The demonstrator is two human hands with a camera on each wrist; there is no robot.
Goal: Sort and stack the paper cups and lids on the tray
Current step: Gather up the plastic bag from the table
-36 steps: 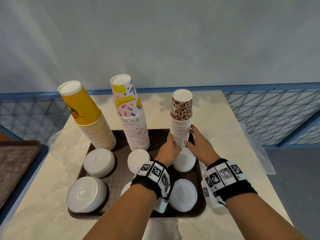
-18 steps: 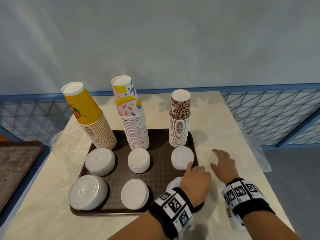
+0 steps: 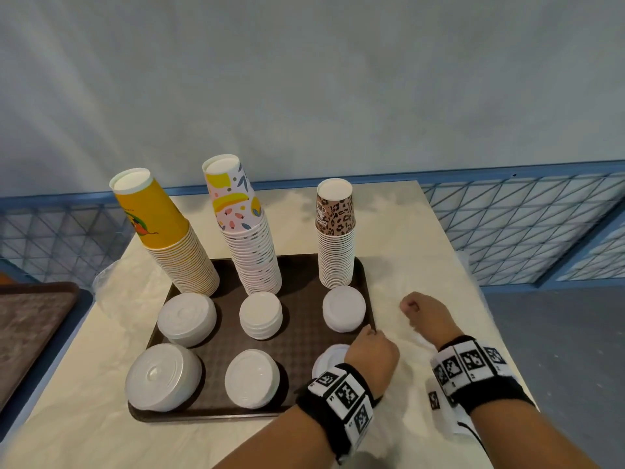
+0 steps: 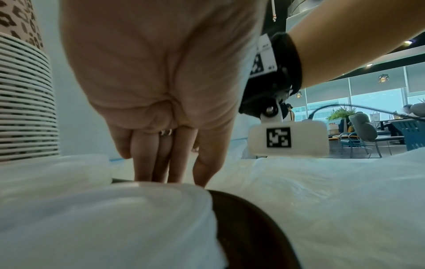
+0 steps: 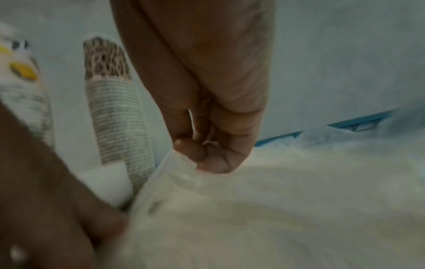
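Note:
On the dark brown tray [image 3: 301,275] stand three upside-down cup stacks: yellow [image 3: 162,231], pink patterned [image 3: 243,225] and leopard print [image 3: 335,231]. White lid stacks lie in front of them; the front right lid stack [image 3: 329,358] is partly hidden by my left hand [image 3: 370,333]. In the left wrist view that hand [image 4: 174,174] points straight fingers down at the tray's right rim, holding nothing. My right hand [image 3: 411,308] is on the table right of the tray. Its thumb and curled fingers [image 5: 200,154] pinch the clear plastic sheet [image 5: 184,169].
The tray sits on a pale marble-look table [image 3: 406,231] covered by the plastic sheet. A blue wire fence [image 3: 524,225] runs behind and to the right. Another brown tray [image 3: 30,326] lies on a lower surface at the left.
Both hands drew back from the foot of the leopard stack to the tray's right side. The right hand went from flat on the table to curled, pinching the sheet.

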